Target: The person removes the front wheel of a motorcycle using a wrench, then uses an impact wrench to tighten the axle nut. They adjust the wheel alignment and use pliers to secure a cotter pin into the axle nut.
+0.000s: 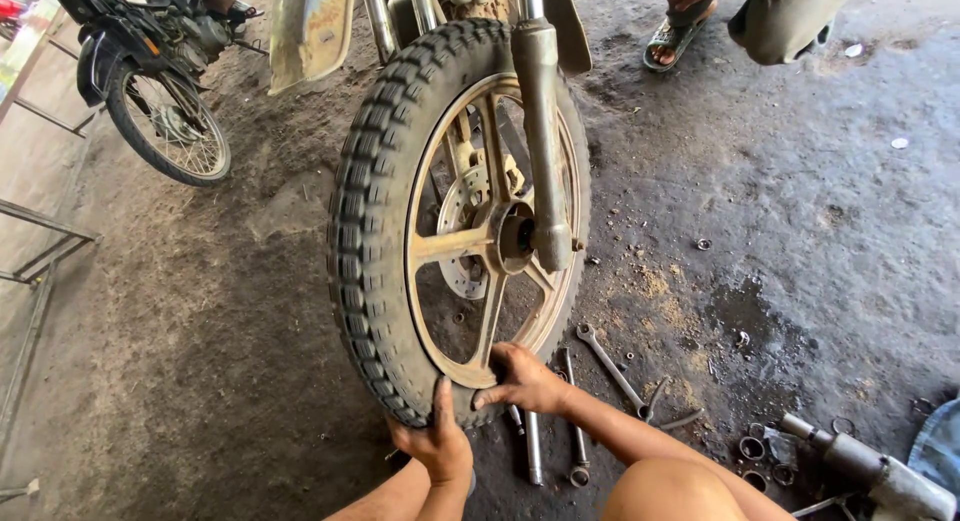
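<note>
under the fork (pixel 545 151), i grip the tyre (pixel 372 231) with my left hand (pixel 437 443) and right hand (pixel 522 379), fingers clenched on its tread and rim to steady it.

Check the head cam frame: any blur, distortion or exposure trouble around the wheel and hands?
Head view: sharp on the knobbly black tyre with tan spoked rim, left hand and right hand; no motion blur. Wide-angle bending shows at the edges. Light is soft shade with faint shadows; top left corner near the parked black motorcycle is brighter and washed out.
</note>
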